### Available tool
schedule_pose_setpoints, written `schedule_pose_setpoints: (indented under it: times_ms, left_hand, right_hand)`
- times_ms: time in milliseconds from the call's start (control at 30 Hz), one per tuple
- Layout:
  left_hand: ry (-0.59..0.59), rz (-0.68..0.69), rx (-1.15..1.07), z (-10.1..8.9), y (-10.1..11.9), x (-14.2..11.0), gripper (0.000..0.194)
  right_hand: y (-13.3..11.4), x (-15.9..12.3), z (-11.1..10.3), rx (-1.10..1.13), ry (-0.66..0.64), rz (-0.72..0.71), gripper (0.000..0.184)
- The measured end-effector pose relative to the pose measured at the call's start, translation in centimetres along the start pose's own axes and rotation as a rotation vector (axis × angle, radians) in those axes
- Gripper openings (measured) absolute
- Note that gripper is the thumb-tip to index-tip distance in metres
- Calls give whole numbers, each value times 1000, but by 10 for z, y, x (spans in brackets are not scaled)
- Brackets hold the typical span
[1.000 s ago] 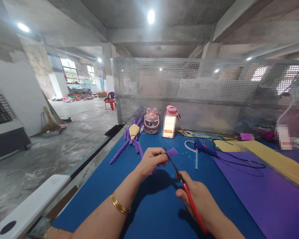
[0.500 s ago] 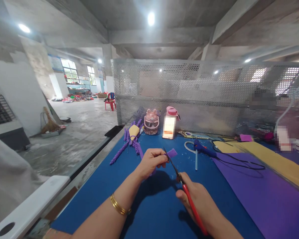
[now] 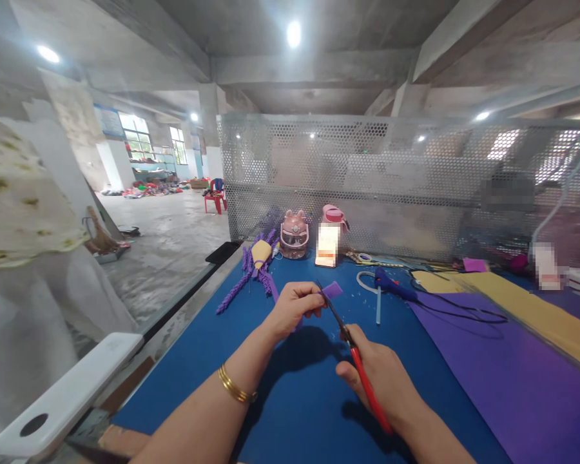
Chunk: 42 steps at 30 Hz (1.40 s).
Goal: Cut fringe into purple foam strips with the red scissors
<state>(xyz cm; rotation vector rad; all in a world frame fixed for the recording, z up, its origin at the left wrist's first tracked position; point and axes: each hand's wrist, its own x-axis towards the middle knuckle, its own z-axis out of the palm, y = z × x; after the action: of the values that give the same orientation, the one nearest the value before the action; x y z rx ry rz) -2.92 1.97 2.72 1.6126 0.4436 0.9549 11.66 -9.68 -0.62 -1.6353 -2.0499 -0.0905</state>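
Observation:
My left hand (image 3: 297, 307) pinches a narrow purple strip (image 3: 332, 289), whose short end sticks out past the fingertips. More of the strip hangs below that hand, partly hidden. In my right hand (image 3: 379, 367) is a pair of scissors (image 3: 363, 377) with red handles. Their dark blades meet the strip right beside my left fingertips. Both hands are above the blue tabletop (image 3: 290, 399). Beyond my left hand lies a bunch of purple flower stems (image 3: 236, 293) with a yellow piece (image 3: 261, 252) on it.
A blue glue gun (image 3: 394, 287) with a clear stick and black cord lies right of centre. Purple sheet (image 3: 468, 348) and yellow sheets (image 3: 526, 299) cover the right side. A pink helmet-shaped object (image 3: 294, 235) stands before a perforated metal screen (image 3: 391, 174). A person (image 3: 24, 212) stands at left.
The person at the left has come further into view. My hands keep nearly the same place, with the blades still at the strip. The view has shifted slightly.

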Motion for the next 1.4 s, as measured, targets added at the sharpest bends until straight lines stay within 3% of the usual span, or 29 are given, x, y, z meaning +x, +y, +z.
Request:
schedule_pose_setpoints:
  times_ms: [433,700,967,1400]
  left_hand:
    - [13,-19,-3,1,-3,0,18]
    - [-3,-18,37,0,-2,-1,18]
    - [-12,-36,4,0,-2,0,18]
    - [-12,-42,-11,1,-5,1,18]
  right_hand:
    - [1,-1,5,-51,50,-24,44]
    - [-1,-1,3,-88,-2,0,61]
    - [-1,-1,4,61,-36,48,78]
    - [-1,0,5,158,-82,101,74]
